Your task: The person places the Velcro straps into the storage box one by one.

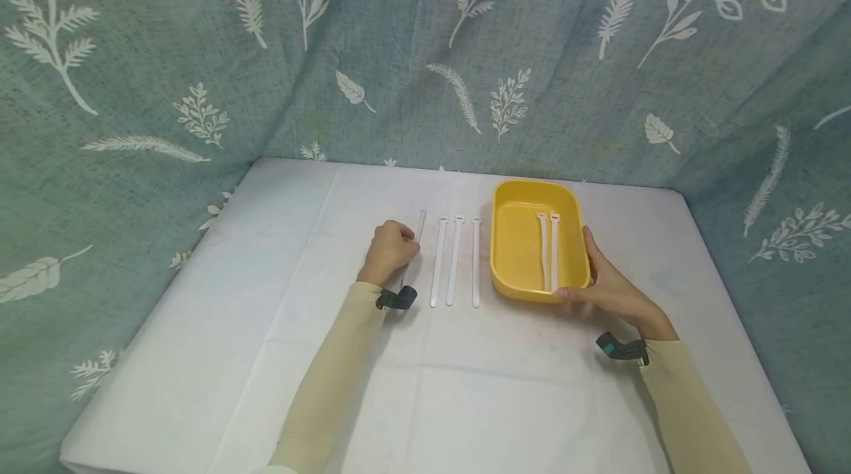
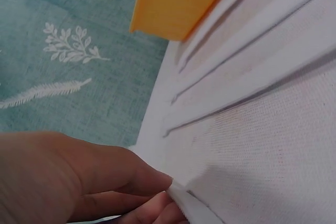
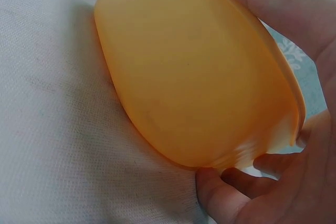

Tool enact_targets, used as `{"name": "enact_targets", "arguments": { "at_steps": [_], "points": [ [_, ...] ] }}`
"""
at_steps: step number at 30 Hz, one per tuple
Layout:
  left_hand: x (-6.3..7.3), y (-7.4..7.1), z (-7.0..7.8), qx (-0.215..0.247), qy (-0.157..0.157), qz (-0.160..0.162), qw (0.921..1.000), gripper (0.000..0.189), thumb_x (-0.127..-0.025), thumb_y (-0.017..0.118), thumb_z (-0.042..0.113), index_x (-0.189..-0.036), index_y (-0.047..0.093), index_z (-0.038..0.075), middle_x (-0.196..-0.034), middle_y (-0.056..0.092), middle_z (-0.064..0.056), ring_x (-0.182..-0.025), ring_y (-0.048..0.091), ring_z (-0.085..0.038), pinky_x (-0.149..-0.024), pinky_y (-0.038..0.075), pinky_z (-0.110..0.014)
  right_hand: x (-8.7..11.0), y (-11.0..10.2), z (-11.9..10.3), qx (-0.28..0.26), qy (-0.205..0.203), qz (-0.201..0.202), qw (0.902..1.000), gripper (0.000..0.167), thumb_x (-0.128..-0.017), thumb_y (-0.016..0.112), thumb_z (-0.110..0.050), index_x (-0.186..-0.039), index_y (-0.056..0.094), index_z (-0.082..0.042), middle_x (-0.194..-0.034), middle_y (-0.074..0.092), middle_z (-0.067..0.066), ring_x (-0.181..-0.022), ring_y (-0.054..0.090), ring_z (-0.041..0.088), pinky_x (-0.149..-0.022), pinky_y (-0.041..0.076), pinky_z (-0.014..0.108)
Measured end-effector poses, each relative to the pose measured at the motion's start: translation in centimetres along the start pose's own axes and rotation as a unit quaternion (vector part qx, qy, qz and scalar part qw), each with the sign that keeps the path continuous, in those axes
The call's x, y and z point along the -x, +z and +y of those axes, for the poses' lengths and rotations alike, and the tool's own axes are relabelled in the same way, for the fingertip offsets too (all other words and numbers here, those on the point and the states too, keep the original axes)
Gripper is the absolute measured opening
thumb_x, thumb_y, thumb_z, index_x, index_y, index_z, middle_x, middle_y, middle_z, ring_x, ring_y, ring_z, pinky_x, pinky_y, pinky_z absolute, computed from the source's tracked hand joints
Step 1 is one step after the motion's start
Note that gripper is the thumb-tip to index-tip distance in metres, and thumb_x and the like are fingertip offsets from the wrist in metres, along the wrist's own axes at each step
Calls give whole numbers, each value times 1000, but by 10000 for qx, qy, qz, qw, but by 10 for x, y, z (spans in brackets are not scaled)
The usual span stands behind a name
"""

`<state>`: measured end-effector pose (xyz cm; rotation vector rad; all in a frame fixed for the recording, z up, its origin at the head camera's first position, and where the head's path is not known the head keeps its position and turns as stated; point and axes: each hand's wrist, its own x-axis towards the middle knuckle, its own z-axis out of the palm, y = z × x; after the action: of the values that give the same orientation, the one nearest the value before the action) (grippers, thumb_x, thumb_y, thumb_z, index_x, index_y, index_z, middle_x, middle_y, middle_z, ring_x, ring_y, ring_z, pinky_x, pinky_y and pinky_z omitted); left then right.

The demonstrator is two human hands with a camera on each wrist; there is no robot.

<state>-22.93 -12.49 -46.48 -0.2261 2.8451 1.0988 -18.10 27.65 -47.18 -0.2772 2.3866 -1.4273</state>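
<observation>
My left hand [image 1: 388, 245] pinches a thin white cable tie [image 1: 422, 223] between thumb and fingers. In the left wrist view a stretch of that cable tie [image 2: 197, 211] shows below the fingertips; whether it is fully off the cloth I cannot tell. To its right, three more white cable ties [image 1: 455, 260] lie side by side, slotted heads away from me. Beyond them stands a yellow tray [image 1: 515, 245] with two white cable ties [image 1: 555, 252] inside, along its right side. My right hand [image 1: 614, 293] grips the tray's near right corner, thumb at the rim, fingers around the outer wall.
A white cloth [image 1: 492, 400] covers the table. Behind it and at both sides hangs a blue-green curtain [image 1: 399, 90] with white leaf prints. Dark wrist cameras [image 1: 397, 298] are strapped to both wrists.
</observation>
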Motion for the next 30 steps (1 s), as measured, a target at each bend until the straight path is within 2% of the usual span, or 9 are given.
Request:
{"name": "enact_targets", "arguments": {
  "at_steps": [6, 17, 23, 30],
  "points": [
    [0, -2, 0, -72, -30, 28, 10000, 27, -89, 66, 5, -114, 73, -3, -104, 76, -19, -88, 73, -27, -81, 64, -38, 0, 2, -1, 89, 26, 51, 9999, 136, -82, 87, -29, -161, -25, -33, -176, -14, 6, -162, -2, 42, -125, 11, 75],
    [-1, -5, -2, -105, 42, -93, 9999, 30, -93, 63, 6, -121, 72, -2, -116, 75, -19, -102, 73, -29, -92, 63, -41, 0, 0, -1, -96, -88, -36, 9999, 135, -84, 86, -24, -161, -25, -30, -175, -14, 8, -162, -1, 41, -126, 9, 74],
    [-2, -7, -2, 48, 100, -168, 9998, 30, -94, 62, 7, -121, 73, 0, -107, 76, -16, -89, 73, -24, -81, 63, -34, 0, -1, -1, -86, -42, -41, 9999, 136, -84, 86, -25, -161, -26, -27, -175, -16, 8, -162, -4, 41, -126, 8, 74],
    [-2, -11, -1, 282, 58, -288, 9992, 29, -95, 63, 7, -122, 72, 0, -103, 76, -17, -76, 72, -17, -68, 59, -23, 0, -1, 0, -90, -41, -87, 9999, 135, -85, 85, -24, -161, -27, -25, -175, -17, 8, -162, -6, 41, -125, 8, 74]
  ]
}}
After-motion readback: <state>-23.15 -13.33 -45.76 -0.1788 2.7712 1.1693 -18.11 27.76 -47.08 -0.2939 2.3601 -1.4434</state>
